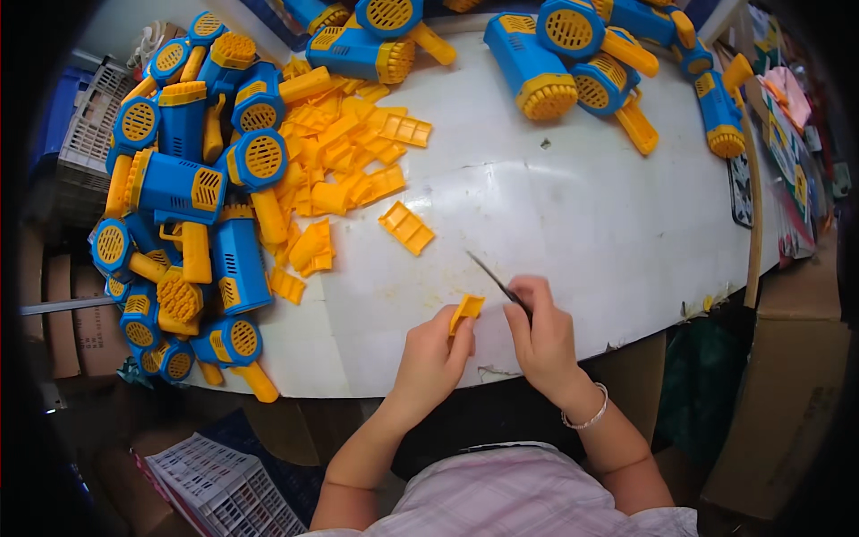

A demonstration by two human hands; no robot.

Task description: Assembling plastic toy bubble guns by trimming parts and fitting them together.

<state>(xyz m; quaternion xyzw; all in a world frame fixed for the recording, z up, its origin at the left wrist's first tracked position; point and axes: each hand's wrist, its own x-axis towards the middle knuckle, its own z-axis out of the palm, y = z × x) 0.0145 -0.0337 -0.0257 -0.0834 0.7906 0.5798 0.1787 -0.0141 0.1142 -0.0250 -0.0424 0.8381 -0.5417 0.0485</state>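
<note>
Grip narrow, left hand [428, 360] pinches yellow piece [466, 311]; right hand [548, 347] clasps knife [489, 273].

one left hand [428, 358], one right hand [548, 349], one knife [490, 272], one bracelet [586, 410], one held yellow molded piece [465, 313], one lone piece [407, 228], one uncountable yellow heap [338, 154], over fifteen blue-and-yellow toy guns [183, 185].

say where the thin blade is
In the head view, the thin blade juts from the right hand, above-right of the yellow piece in the left hand.
</note>
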